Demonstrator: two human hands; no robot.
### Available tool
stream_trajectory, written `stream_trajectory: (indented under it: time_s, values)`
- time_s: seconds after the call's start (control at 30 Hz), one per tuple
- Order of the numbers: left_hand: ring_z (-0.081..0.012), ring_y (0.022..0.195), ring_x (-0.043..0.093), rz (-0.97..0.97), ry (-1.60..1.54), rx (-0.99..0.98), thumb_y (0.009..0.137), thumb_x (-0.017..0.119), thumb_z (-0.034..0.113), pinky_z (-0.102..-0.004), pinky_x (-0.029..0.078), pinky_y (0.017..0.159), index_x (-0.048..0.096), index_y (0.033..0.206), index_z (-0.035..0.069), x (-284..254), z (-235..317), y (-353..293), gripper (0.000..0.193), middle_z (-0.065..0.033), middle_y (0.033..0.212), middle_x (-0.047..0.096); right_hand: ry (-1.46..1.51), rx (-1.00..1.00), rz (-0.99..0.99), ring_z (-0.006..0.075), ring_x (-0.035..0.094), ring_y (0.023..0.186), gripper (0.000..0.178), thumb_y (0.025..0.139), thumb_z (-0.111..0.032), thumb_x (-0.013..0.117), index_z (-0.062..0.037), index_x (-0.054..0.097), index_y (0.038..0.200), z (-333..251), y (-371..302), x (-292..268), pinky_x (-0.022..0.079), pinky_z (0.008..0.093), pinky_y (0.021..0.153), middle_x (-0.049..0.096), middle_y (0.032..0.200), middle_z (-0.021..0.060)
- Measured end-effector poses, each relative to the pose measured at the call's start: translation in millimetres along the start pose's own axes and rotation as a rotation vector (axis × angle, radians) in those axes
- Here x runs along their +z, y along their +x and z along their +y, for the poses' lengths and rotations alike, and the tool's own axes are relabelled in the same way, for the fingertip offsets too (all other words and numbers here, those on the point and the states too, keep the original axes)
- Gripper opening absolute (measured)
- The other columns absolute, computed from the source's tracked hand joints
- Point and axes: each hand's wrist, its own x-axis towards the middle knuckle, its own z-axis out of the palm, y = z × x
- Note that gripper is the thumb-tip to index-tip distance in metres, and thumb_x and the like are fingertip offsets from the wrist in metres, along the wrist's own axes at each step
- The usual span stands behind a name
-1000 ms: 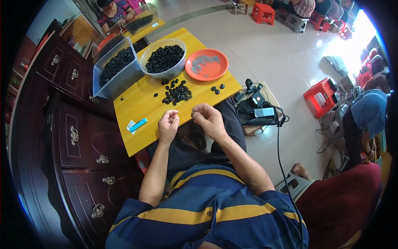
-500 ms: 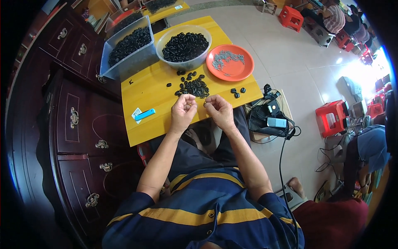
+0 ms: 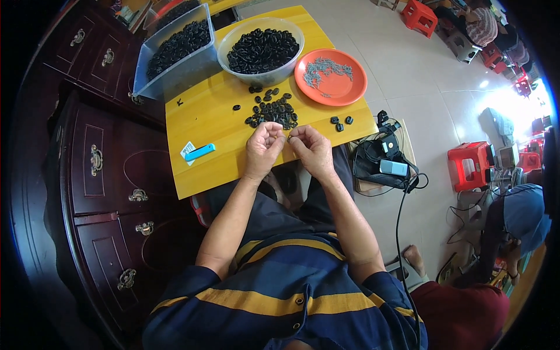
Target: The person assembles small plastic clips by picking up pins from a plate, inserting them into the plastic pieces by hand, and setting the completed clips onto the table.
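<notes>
"Well, where's that tiny dark piece (image 3: 290,137)?"

"Pinched in the right hand (image 3: 315,153); the left hand (image 3: 264,150) curls just beside it, gripping or not I can't tell. Probably light, stiff, slippery: best held by its edges."

"And beyond?"

"Black oval pieces (image 3: 272,109) on the counter (image 3: 224,137) at eleven o'clock, an orange plate (image 3: 350,91) at one."

We see a dark wooden cabinet (image 3: 93,189) with ornate metal handles (image 3: 96,160) at nine o'clock, a yellow surface (image 3: 204,122) toward twelve, pale tiled floor (image 3: 408,76) at two, a red stool (image 3: 471,153) at three, and bright light (image 3: 521,99) glaring between two and three.
</notes>
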Motion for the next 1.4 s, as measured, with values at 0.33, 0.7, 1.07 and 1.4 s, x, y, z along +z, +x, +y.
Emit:
stream_trajectory:
  time_s: [0.33, 0.7, 1.07, 1.4]
  values:
    - [-0.001, 0.075, 0.056, -0.018, 0.016, -0.015, 0.091, 0.068, 0.0, -0.0174, 0.048, 0.069, 0.062, 0.111, 0.004, 0, 3, 0, 0.021, 0.003, 0.092, 0.063, -0.074, -0.084, 0.002, 0.0048, 0.059, 0.069, 0.01, 0.091, -0.005, 0.067, -0.0011, 0.067, 0.1, 4, 1, 0, 0.049, 0.0215, 0.064, 0.066, 0.078, -0.0004]
    - [-0.0008, 0.074, 0.057, -0.01, 0.06, 0.036, 0.09, 0.067, -0.002, -0.0172, 0.048, 0.068, 0.061, 0.111, 0.004, 1, 0, -2, 0.022, 0.0039, 0.089, 0.062, -0.154, -0.069, 0.015, 0.0178, 0.072, 0.078, 0.016, 0.086, -0.012, 0.071, -0.0034, 0.07, 0.099, 3, 4, -2, 0.056, 0.0313, 0.073, 0.074, 0.083, 0.0097]
    - [-0.0009, 0.074, 0.058, -0.027, 0.107, 0.022, 0.089, 0.066, -0.004, -0.0176, 0.049, 0.068, 0.062, 0.111, 0.004, 1, 4, -2, 0.023, 0.0034, 0.088, 0.063, -0.161, -0.038, -0.028, 0.018, 0.072, 0.076, 0.015, 0.084, -0.011, 0.07, -0.003, 0.071, 0.097, -5, 6, -4, 0.056, 0.0315, 0.071, 0.074, 0.082, 0.0098]
    - [0.0003, 0.073, 0.056, -0.116, 0.114, -0.012, 0.089, 0.066, -0.005, -0.0163, 0.047, 0.067, 0.06, 0.122, 0.003, -8, 15, -2, 0.034, 0.0025, 0.091, 0.063, -0.146, -0.027, -0.027, 0.019, 0.073, 0.075, 0.015, 0.085, -0.013, 0.07, -0.0039, 0.07, 0.097, -3, 5, -2, 0.056, 0.0323, 0.071, 0.073, 0.082, 0.0102]
